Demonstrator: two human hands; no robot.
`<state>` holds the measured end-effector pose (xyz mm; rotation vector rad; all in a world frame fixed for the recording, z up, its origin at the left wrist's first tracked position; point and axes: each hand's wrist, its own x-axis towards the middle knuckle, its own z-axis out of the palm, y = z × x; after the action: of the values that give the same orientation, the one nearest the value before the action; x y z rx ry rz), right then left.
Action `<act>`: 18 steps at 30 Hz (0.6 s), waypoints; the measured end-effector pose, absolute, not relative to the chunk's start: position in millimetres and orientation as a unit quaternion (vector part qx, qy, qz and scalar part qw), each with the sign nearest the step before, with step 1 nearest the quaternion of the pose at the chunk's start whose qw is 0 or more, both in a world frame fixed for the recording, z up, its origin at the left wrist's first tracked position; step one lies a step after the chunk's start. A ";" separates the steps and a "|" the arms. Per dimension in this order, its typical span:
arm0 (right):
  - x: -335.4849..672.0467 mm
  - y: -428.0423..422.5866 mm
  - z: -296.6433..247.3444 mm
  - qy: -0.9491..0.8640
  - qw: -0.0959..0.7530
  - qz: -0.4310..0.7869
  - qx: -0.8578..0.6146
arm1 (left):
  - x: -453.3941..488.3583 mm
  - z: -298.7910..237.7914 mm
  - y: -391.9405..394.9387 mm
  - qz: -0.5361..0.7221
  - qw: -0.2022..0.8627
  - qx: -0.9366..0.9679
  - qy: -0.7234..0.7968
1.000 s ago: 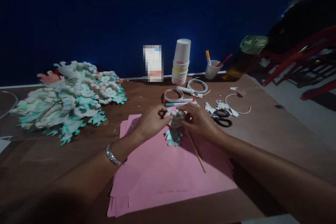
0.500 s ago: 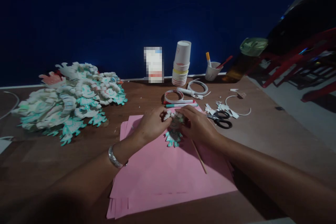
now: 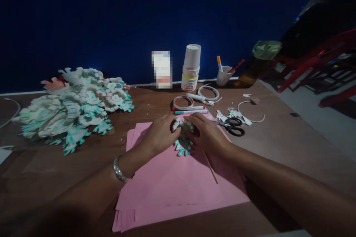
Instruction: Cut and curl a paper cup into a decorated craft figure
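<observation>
Over the pink paper, the grip of left hand and right hand pinches the paper figure; squeezing hard could crush its curled strips.

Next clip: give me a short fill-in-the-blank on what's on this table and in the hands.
The left hand and right hand together pinch a small white-and-teal paper figure over a stack of ____ paper sheets. Black-handled scissors lie on the brown wooden table to the ____ of both hands. A silver metal bracelet circles the ____ wrist.
Missing words: pink; right; left.
</observation>
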<state>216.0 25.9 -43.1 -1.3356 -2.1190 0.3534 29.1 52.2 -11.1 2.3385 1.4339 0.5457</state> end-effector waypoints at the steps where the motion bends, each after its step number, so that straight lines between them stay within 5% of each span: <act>1: 216.2 26.0 -43.9 -0.799 0.302 0.134 -0.502 | 28.7 -11.5 51.9 0.192 0.165 0.829 0.499; 18: 217.5 29.3 -49.6 -0.803 0.295 0.159 -0.492 | 20.0 -3.4 43.6 0.120 0.167 0.858 0.471</act>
<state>217.5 29.3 -49.6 -1.3088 -2.1378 0.4239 20.0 43.6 -3.4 2.4412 1.3396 0.3404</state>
